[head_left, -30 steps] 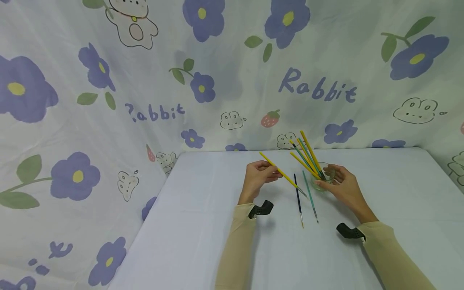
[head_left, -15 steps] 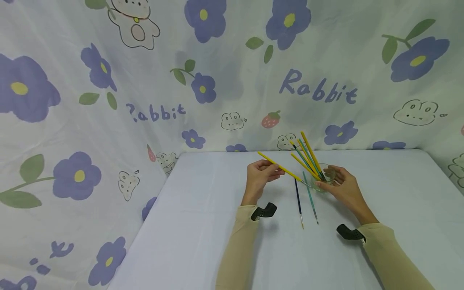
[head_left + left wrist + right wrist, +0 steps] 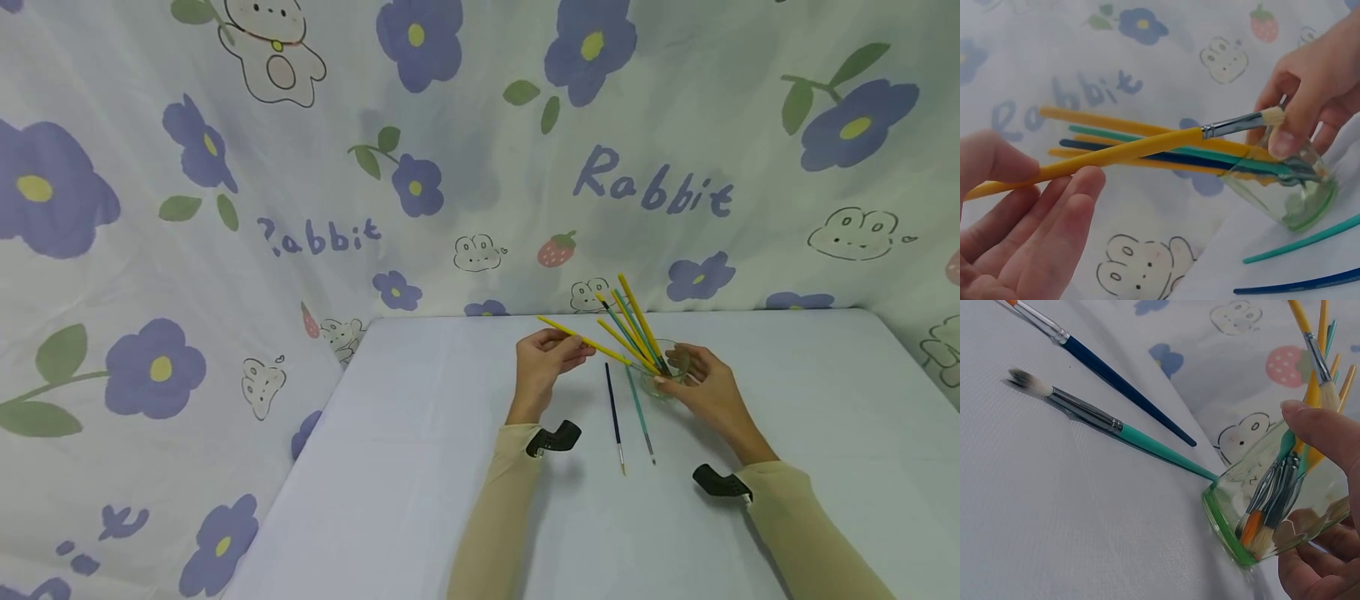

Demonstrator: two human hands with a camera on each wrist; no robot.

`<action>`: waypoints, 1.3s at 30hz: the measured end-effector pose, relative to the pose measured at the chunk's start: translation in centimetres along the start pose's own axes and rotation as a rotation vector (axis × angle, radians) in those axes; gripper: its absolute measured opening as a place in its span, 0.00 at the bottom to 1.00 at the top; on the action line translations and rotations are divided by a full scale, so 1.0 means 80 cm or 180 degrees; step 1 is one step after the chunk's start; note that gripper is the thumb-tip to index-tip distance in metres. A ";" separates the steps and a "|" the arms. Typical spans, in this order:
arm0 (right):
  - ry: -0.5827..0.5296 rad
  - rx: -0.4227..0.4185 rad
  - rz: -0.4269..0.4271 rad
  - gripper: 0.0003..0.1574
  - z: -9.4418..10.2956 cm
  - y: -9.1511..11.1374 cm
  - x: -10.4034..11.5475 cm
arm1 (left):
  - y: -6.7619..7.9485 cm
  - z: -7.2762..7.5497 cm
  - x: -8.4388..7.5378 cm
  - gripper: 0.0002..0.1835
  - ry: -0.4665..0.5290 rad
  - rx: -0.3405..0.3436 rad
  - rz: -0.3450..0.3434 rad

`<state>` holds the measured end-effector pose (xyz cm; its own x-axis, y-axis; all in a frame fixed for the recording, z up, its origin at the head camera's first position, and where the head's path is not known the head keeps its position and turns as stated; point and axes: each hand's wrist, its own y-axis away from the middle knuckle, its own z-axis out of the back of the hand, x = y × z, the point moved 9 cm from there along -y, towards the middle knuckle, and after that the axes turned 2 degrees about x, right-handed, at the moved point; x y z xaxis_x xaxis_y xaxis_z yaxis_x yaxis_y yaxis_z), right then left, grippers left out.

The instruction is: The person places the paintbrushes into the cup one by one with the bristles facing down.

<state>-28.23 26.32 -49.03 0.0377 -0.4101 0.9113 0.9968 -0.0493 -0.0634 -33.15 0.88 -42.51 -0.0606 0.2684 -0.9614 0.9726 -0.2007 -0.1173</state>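
My left hand (image 3: 538, 371) pinches a yellow paintbrush (image 3: 1141, 147) by its handle between thumb and fingers. Its pale bristles point right, level with the mouth of a clear glass cup (image 3: 1225, 534) and overlapping my right thumb in the left wrist view. My right hand (image 3: 716, 396) grips the cup near its rim, thumb in front and fingers behind, and the cup leans to the left. Several yellow, teal and dark blue brushes (image 3: 1272, 494) stand in it, bristles down. On the table before it lie a teal paintbrush (image 3: 1154, 445) and a dark blue paintbrush (image 3: 1129, 390).
The table (image 3: 405, 475) has a white cover. Behind it and to the left hangs a cloth (image 3: 480, 158) printed with flowers and rabbits. Black wrist mounts stick out from the left sleeve (image 3: 498, 517) and the right sleeve (image 3: 802, 517).
My left hand has moved slightly right, bringing the yellow paintbrush from over the loose brushes to beside the cup's mouth. The right hand and cup stay nearly still.
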 end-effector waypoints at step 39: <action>-0.0030 -0.0046 -0.0066 0.60 0.000 -0.001 -0.001 | -0.016 -0.063 -0.017 0.09 -0.0672 0.0040 -0.0316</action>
<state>-28.29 26.39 -49.11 0.0179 -0.4003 0.9162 0.9962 -0.0708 -0.0504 -33.16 5.53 -39.84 -0.2028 0.0847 -0.9755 0.9567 -0.1952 -0.2158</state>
